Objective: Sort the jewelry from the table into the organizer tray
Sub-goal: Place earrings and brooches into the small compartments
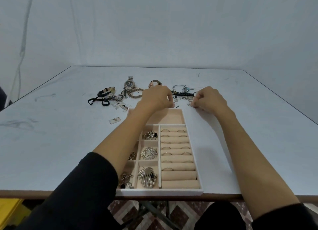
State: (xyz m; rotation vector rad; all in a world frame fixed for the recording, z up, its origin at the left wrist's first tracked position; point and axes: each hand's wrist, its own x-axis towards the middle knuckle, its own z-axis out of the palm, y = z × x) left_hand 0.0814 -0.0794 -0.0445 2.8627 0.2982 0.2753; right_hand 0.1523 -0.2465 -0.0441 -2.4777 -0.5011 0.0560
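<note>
Jewelry [118, 96] lies scattered on the far part of the table [51, 135], just beyond the tray [160, 192]. Among it we see a watch [129, 84], a brown bead bracelet [136, 93] and a black bead bracelet [185, 94]. The tray stands at the near edge of the table, with rings [173, 154] tucked into its padded rolls on the right and brooches [149, 153] in the small compartments on the left. Both hands reach past the tray's far end. Our right hand [209, 99] has its fingers curled, the tips pinching a thin silvery chain [190, 103] against the table. Our left hand [155, 97] is curled too, fingertips drawn together, but we cannot tell whether it holds anything.
</note>
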